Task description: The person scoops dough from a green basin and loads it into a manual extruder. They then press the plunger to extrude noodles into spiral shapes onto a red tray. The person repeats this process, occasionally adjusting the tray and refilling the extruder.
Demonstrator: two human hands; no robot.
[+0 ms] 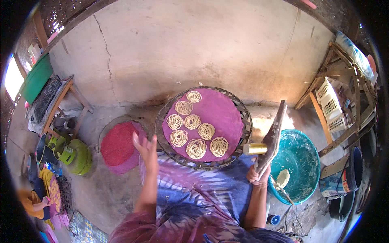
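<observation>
From my remote seat, a noodle-pressing round sits mid-run: my right hand keeps a closed grip on the dark wooden press, whose brass cylinder points at the right rim of the woven tray, while my left hand hovers open and empty just off the tray's left rim, holding nothing

On the tray's purple cloth lie 8 coiled noodle nests, gathered along the left and near edges; the far right part of the cloth is bare. I judge the laying-out about half done, with the press lifted clear of the tray rather than over it. The next move, as I read it, calls for bringing the cylinder above bare cloth and steadying the press with the free hand, so a fresh coil lands apart from its neighbours

Around me: a teal basin at my right holds a pale lump of dough with a stick in it, just beside my right hand; a round red mat lies on the floor left of the tray; a green gas bottle stands further left; a white plastic basket rests on a wooden rack at far right. Nothing blocks the path to the bare cloth, though the basin crowds my right elbow
</observation>
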